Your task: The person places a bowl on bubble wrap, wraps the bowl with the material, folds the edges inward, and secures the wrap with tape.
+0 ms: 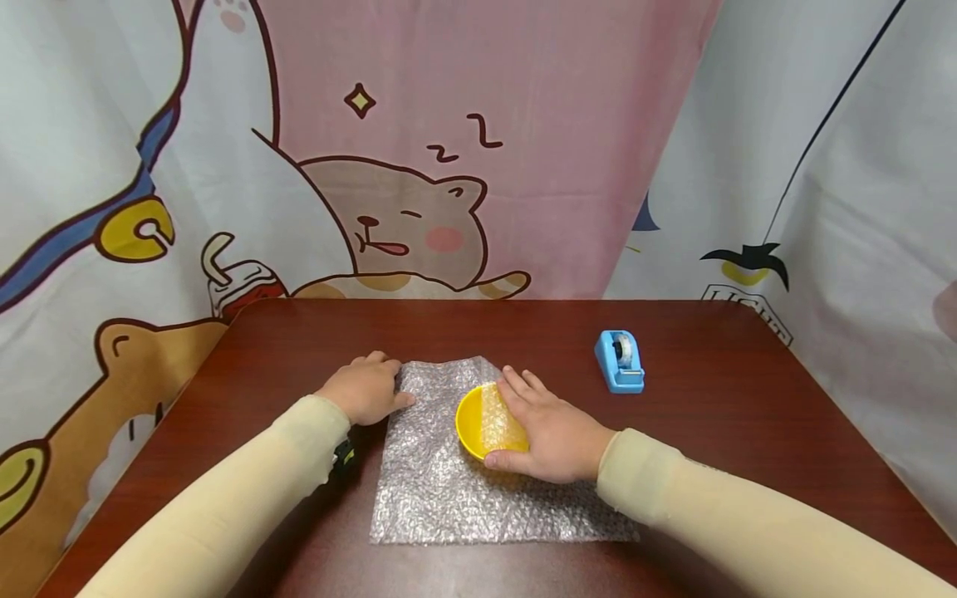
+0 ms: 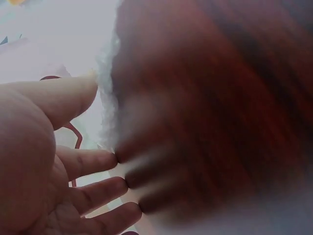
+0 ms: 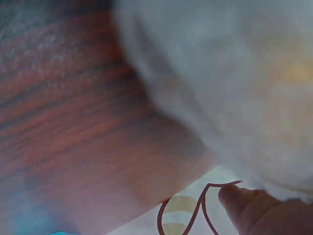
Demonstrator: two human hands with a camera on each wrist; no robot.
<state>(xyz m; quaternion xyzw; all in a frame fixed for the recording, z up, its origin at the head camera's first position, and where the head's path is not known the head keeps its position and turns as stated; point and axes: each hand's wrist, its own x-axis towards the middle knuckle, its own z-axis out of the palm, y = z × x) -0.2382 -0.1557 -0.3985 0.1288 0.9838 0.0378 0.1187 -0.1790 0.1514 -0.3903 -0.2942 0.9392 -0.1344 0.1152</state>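
Observation:
A sheet of bubble wrap (image 1: pixel 426 490) lies on the table with a yellow bowl (image 1: pixel 468 423) on it. The sheet's right part is folded over the bowl, its edge running across the opening. My right hand (image 1: pixel 557 436) lies over that fold with its fingers extended, pressing the wrap onto the bowl's right side. In the right wrist view the wrap (image 3: pixel 195 73) bulges close to the camera, blurred, with yellow showing through. At the sheet's far left edge is my left hand (image 1: pixel 366 390), thumb over the wrap. Its fingertips (image 2: pixel 129 183) touch the table in the left wrist view.
A light blue tape dispenser (image 1: pixel 620 363) with a roll of clear tape stands at the back right of the dark red-brown table (image 1: pixel 755 432). Behind the table hangs a curtain (image 1: pixel 583 149) with cartoon animals. A small dark object (image 1: pixel 343 453) shows at the left wrist.

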